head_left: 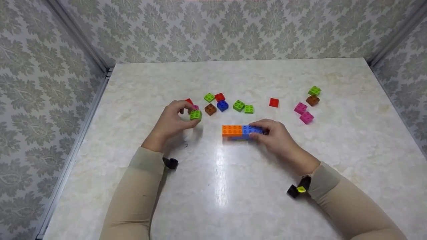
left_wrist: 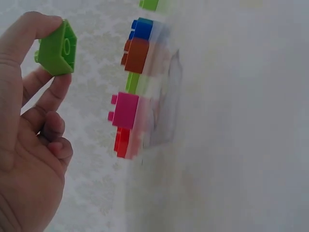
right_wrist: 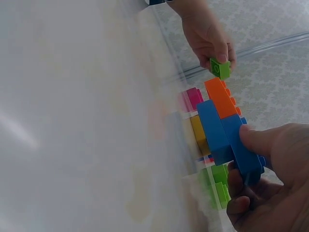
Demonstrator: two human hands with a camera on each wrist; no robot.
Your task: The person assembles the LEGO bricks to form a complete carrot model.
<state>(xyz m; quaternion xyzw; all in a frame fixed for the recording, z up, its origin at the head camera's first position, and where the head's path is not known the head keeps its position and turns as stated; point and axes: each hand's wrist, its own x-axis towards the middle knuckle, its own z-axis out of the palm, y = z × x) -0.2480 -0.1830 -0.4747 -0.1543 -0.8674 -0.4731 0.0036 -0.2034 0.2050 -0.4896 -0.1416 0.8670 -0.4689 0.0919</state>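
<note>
Left fingers (head_left: 181,105) pinch a small green brick (head_left: 195,114), lifted off the surface (head_left: 200,200). To their right, across a gap, the joined bricks (head_left: 232,130) — long axis left to right, orange end facing the green brick, blue end gripped by the right fingers (right_wrist: 260,140). Farther out than the gap between both sets of fingers: loose brown brick (head_left: 210,109), dark-blue brick (head_left: 222,105). Right of the right fingers and farther out — two pink bricks (head_left: 303,113). No container seen.

Head view looks down; close wrist views share the table (head_left: 253,206).
</note>
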